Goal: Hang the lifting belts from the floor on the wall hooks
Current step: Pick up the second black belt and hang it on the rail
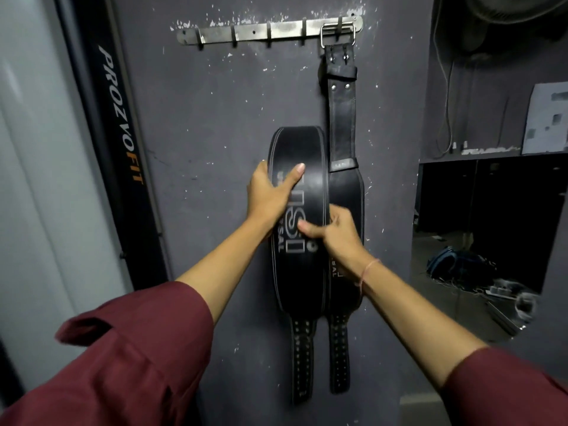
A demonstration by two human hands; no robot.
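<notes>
While one black belt (343, 124) hung from the hook rail (267, 31) on the scuffed grey wall (209, 112), both hands' fingers, left hand (270, 192) and right hand (335, 232), clasped a second belt (299, 272).

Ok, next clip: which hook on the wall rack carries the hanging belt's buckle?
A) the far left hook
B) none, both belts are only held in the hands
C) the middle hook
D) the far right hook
D: the metal buckle of the hanging belt is looped over the far right hook of the hook rack; the other hooks are bare.
</notes>
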